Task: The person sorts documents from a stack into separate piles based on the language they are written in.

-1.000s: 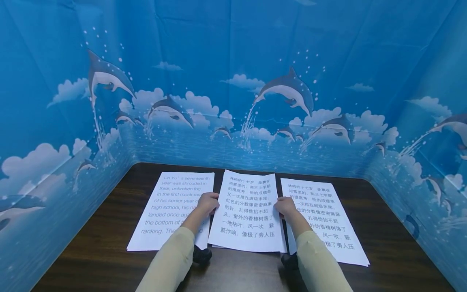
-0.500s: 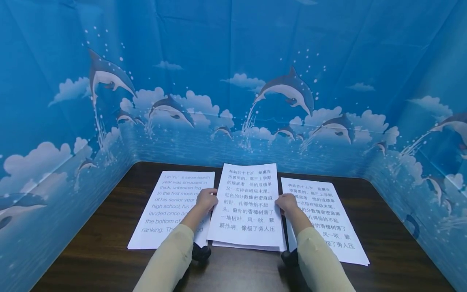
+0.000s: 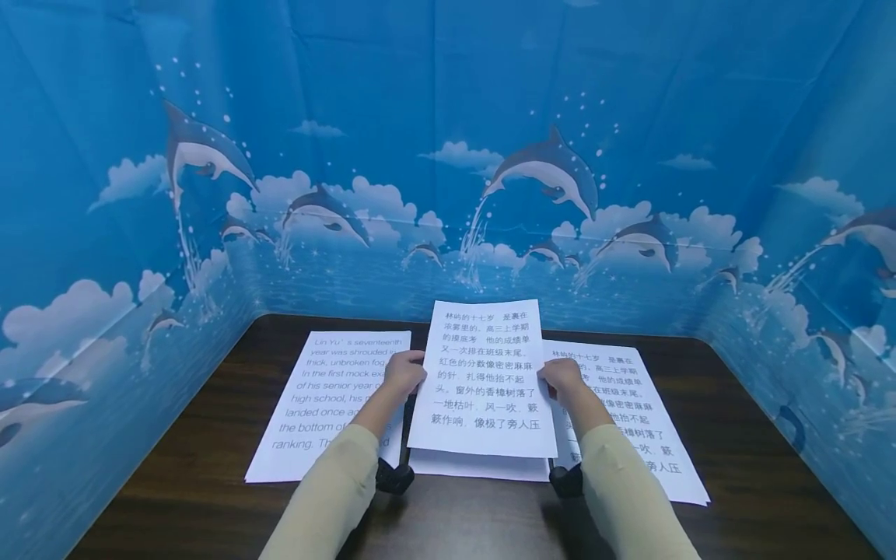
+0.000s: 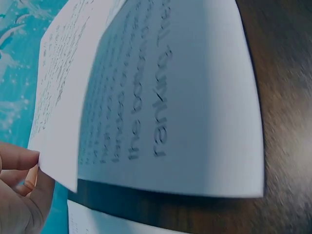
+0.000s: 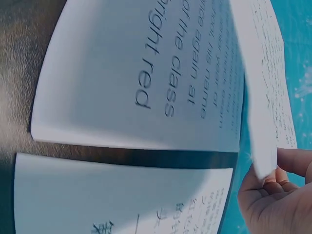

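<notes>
Between both hands a white sheet of paper [image 3: 483, 389] with Chinese print is held up at a tilt, lifted off the middle pile [image 3: 479, 467]. My left hand [image 3: 404, 373] pinches its left edge between thumb and fingers. On the opposite edge, my right hand [image 3: 562, 379] has the same kind of pinch. In the left wrist view the raised sheet [image 4: 56, 156] stands apart from a page [image 4: 214, 122] with English print beneath it. The right wrist view also shows that English page [image 5: 92, 87], lying flat on the table.
A pile of English-printed paper [image 3: 294, 435] lies on the left of the dark wood table [image 3: 175, 474]. To the right sits a pile of Chinese-printed paper [image 3: 675, 486], partly behind my right arm. A blue dolphin-patterned curtain [image 3: 392, 101] encloses the back and sides.
Both hands have raised the Chinese-printed sheet up and slightly right, off the middle pile. More of the paper beneath now shows at its lower edge.
</notes>
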A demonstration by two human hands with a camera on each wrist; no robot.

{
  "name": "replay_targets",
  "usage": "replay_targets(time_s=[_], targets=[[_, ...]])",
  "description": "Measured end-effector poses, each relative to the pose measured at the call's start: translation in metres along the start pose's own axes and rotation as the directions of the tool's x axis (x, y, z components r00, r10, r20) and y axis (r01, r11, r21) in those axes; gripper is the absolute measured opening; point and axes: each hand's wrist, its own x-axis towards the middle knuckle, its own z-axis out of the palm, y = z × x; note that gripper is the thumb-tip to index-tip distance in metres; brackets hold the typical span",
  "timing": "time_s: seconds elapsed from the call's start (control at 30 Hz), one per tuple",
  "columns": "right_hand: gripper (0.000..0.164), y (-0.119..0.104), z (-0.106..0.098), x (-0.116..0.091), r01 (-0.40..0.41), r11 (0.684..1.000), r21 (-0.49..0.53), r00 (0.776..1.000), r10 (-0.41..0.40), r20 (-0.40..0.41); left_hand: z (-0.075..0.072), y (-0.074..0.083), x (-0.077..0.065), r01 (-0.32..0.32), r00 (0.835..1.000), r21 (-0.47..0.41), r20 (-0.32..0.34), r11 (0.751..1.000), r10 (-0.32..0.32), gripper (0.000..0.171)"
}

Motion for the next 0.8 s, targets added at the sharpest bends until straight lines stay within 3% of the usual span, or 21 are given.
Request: replay_targets(time_s=[0.43,0.8], targets=[[0.031,0.000,-0.024,0.005,-0.045,0.999,0.022,0.999,0.045,-0.013,0.018,0.022,-0.008,-0.025,1.000,0.009,0.001,1.000,0.025,0.047],[0.032,0.011,-0.051,0.007,-0.070,0.997,-0.013,0.995,0.069,-0.072,0.048,0.037,-0.012,-0.024,1.000,0.092,-0.002,0.995,0.024,0.044]])
